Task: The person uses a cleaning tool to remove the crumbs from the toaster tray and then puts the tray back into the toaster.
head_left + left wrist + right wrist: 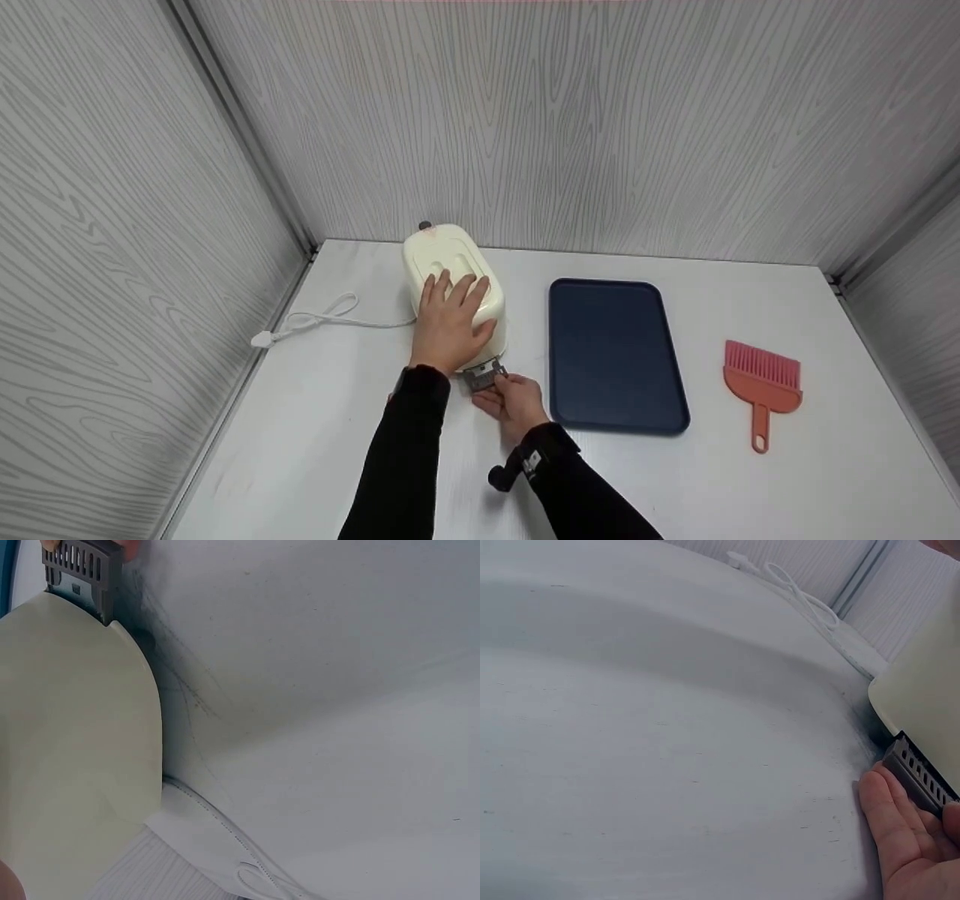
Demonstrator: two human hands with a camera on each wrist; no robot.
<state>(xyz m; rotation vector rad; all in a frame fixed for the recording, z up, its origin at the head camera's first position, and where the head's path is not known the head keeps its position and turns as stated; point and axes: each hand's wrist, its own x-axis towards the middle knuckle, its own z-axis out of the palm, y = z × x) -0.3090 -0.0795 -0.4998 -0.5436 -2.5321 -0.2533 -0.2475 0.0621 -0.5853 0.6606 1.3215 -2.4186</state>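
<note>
A cream toaster (448,244) with a rounded, covered top stands near the back of the white table. My left hand (451,330) rests on top of it with the fingers spread. At the toaster's near end, my right hand (519,405) pinches the slotted grey end of a crumb tray (482,376) between thumb and fingers. In the left wrist view the crumb tray (84,568) sticks partly out from the toaster's lower edge. The right wrist view shows the fingers (889,817) under the slotted end; the inner part of the crumb tray is hidden inside the toaster.
A dark blue tray (615,356) lies to the right of the toaster. Farther right is a pink-bristled brush (763,382) with an orange handle. The toaster's white cord (330,319) and plug lie on the left. Wood-grain panels (510,120) enclose the back and sides.
</note>
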